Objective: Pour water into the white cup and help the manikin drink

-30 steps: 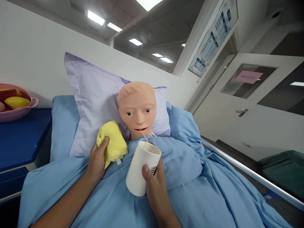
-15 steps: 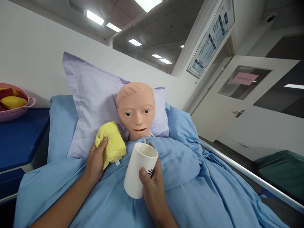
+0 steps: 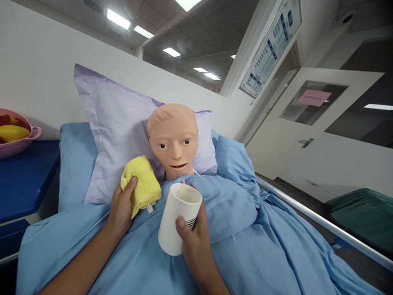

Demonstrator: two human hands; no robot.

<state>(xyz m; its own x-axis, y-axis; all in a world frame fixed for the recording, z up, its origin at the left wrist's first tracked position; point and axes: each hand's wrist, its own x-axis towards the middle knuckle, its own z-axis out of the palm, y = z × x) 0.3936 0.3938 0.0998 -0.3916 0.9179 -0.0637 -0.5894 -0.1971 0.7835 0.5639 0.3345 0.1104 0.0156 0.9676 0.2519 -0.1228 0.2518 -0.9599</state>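
A training manikin (image 3: 172, 139) lies in bed with its head on a lilac pillow (image 3: 113, 135), covered to the neck by a blue blanket (image 3: 239, 250). My right hand (image 3: 192, 241) grips a white cup (image 3: 177, 219) just below the manikin's chin. A thin straw (image 3: 181, 178) runs from the cup to the manikin's mouth. My left hand (image 3: 121, 209) holds a folded yellow towel (image 3: 140, 184) beside the manikin's cheek, resting against the pillow.
A blue bedside cabinet (image 3: 27, 180) stands at the left with a pink bowl of fruit (image 3: 14, 137) on it. A metal bed rail (image 3: 322, 223) runs along the right side. Beyond it are a white door (image 3: 310, 147) and a green bin (image 3: 365, 213).
The cup has sunk a little and drifted left with my right hand. The towel and my left hand also sit slightly further left; much of this comes from the camera turning.
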